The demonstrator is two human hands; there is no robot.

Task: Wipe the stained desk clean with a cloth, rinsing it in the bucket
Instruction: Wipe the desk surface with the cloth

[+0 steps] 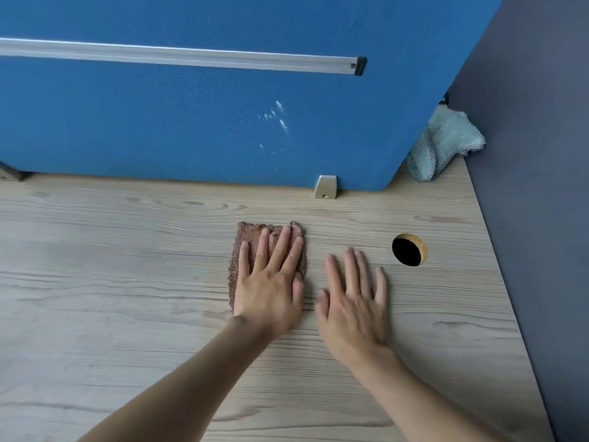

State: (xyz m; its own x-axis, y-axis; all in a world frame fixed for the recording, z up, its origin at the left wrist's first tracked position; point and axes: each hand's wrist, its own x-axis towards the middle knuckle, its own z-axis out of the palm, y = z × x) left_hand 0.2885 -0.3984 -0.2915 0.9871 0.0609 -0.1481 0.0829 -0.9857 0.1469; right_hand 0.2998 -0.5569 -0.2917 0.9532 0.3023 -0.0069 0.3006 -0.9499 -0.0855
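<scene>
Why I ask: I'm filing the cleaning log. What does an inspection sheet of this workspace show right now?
Surface: desk, light wood grain; no distinct stain visible.
Job's things: brown cloth lies flat on the desk under the left hand; bucket not in view.
Clutter: teal cloth bunched at the far right corner, past the end of the blue partition.
Grips: left hand flat, pressing the brown cloth; right hand flat, fingers spread, beside the cloth, holding nothing.
Cables: nothing seen; cable hole looks empty.
Surroundings: blue partition bears whitish marks and a silver rail; grey panel at right.
</scene>
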